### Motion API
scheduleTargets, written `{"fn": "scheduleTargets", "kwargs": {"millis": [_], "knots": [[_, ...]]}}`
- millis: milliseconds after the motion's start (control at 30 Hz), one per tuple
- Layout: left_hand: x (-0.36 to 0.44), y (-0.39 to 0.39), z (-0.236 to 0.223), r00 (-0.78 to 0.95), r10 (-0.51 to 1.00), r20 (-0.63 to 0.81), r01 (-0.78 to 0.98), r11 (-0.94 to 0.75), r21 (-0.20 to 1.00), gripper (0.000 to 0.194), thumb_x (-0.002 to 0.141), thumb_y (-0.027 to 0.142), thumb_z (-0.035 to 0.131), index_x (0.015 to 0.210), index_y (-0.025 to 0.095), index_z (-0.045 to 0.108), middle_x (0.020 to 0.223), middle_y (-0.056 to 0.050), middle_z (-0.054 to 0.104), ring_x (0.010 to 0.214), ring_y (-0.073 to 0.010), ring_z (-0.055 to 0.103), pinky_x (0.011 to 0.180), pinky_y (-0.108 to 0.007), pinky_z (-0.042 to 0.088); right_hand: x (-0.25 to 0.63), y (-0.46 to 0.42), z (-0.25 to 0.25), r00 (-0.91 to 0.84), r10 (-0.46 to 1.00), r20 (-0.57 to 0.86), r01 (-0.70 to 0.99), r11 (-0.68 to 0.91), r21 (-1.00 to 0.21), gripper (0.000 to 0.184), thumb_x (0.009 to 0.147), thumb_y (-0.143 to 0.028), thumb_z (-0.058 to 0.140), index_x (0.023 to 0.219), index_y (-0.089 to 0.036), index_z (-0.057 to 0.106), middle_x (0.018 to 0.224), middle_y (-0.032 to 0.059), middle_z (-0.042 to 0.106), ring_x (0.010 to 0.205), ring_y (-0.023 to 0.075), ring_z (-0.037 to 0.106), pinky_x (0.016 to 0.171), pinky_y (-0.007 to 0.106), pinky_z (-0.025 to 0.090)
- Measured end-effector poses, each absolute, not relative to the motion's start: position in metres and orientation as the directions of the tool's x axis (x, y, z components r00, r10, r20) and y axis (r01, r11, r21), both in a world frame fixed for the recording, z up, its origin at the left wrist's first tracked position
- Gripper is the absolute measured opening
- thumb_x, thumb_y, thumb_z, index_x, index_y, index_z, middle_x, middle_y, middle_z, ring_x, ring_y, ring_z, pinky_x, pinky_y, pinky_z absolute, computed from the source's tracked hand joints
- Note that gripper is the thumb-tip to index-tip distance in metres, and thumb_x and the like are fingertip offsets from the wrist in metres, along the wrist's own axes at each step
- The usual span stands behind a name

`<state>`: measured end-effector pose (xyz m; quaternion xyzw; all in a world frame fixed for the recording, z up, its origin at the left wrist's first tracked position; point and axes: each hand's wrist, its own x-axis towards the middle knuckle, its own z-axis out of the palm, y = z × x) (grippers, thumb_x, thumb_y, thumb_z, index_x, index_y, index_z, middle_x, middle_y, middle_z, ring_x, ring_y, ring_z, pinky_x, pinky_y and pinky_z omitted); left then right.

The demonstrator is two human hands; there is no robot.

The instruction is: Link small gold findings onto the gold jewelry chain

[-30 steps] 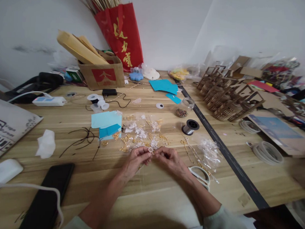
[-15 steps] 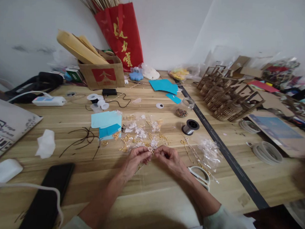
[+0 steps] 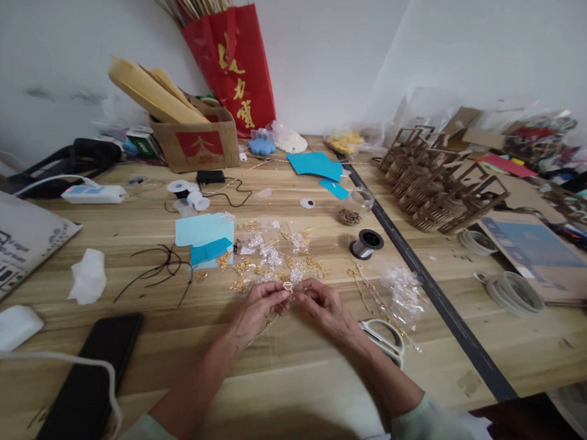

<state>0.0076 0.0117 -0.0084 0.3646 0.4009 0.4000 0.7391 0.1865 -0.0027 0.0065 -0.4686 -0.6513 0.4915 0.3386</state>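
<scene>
loop [image 3: 288, 286] in l hand [image 3: 262, 305], r hand [image 3: 325, 304] adj., beads [image 3: 296, 272] & scissors [image 3: 401, 344] nr

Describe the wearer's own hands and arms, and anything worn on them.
The left hand and right hand are ungloved; the forearms are bare, with no watch or bracelet visible. Pale grey-green sleeves end near the elbows.

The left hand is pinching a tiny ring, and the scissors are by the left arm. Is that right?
Not quite: the head view shows the scissors by the right arm, not the left. The left hand is pinching a tiny ring, yes.
</scene>
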Motion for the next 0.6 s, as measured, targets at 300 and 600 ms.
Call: {"fn": "scheduleTargets", "kwargs": {"millis": [300,600], "knots": [[0.0083,0.0114,-0.0071,0.349,0.885,-0.307,-0.291,0.414,0.863,0.023,0.065,0.031,0.078,0.069,0.012,0.066,0.063,-0.003,0.062,0.057,-0.0109,0.053,0.056,-0.024,0.039,0.1872,-0.0031,0.0054,-0.328,0.945,-0.004,0.273,0.091,-0.958,0.029,0.09,-0.043,0.052,0.09,-0.015,0.059,0.056,-0.0058,0.038,0.052,0.0093,0.031,0.049,0.022,0.025],[0.0077,0.0116,-0.0082,0.348,0.888,-0.302,-0.282,0.406,0.869,0.022,0.066,0.031,0.077,0.069,0.013,0.065,0.064,-0.002,0.063,0.058,-0.0106,0.054,0.056,-0.023,0.039,0.1883,-0.0031,0.0086,-0.324,0.946,-0.016,0.262,0.074,-0.962,0.032,0.089,-0.046,0.052,0.084,-0.015,0.059,0.058,-0.0045,0.039,0.053,0.0098,0.032,0.05,0.023,0.025]]}}
